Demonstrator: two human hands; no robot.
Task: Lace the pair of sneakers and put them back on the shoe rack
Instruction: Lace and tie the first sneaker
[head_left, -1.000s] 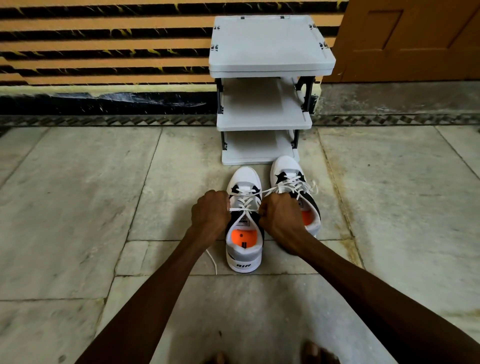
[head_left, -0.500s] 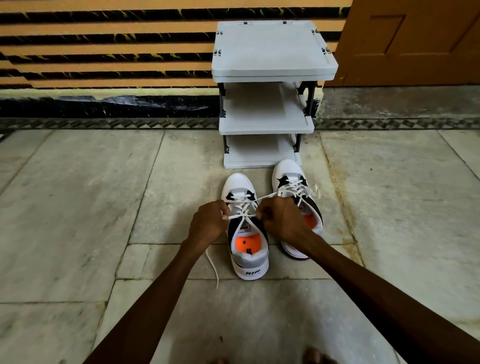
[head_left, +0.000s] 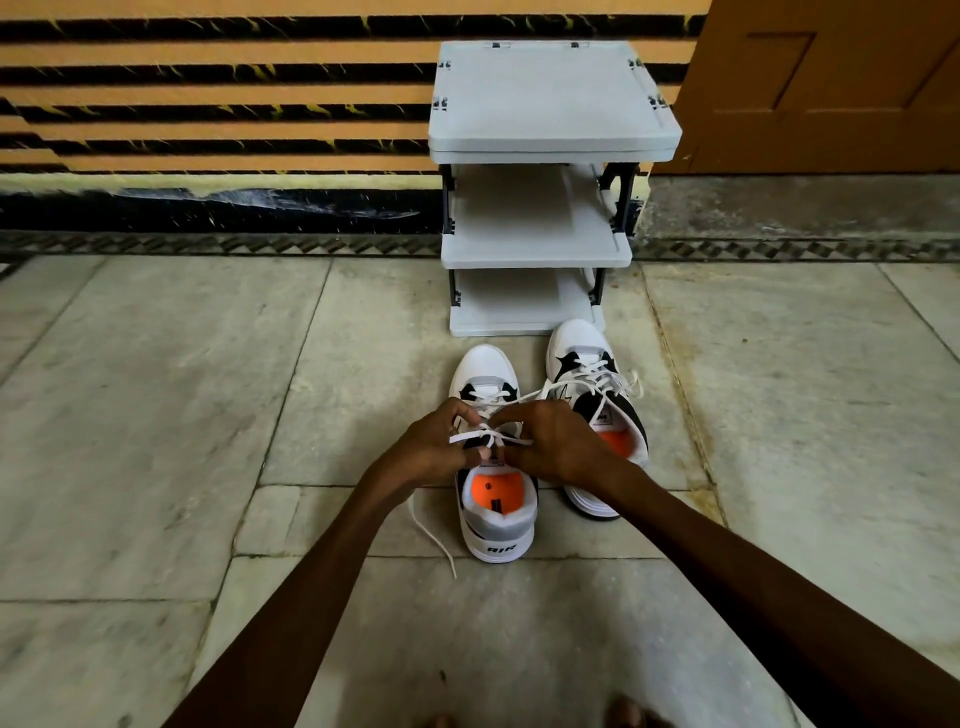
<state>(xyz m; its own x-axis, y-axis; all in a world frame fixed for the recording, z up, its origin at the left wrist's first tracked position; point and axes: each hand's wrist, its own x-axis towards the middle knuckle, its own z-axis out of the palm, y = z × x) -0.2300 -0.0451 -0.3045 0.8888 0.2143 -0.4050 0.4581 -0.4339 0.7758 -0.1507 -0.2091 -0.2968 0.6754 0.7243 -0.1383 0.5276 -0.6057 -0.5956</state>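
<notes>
Two white-and-black sneakers with orange insoles stand on the floor, toes toward a grey shoe rack. Over the tongue of the left sneaker, my left hand and my right hand meet, each pinching a strand of its white lace. One loose lace end trails down the floor to the left of the heel. The right sneaker stands beside it, laced, with its bow lying on top; my right hand hides its heel side.
The rack has three shelves with nothing on them and stands against a striped orange-and-black wall. A brown door is at the back right. Grey stone floor tiles spread on all sides. My toes show at the bottom edge.
My hands have come together from a spread, taut pull on the lace to a close pinch over the left sneaker's tongue. The view has tilted slightly, shifting the shoes lower.
</notes>
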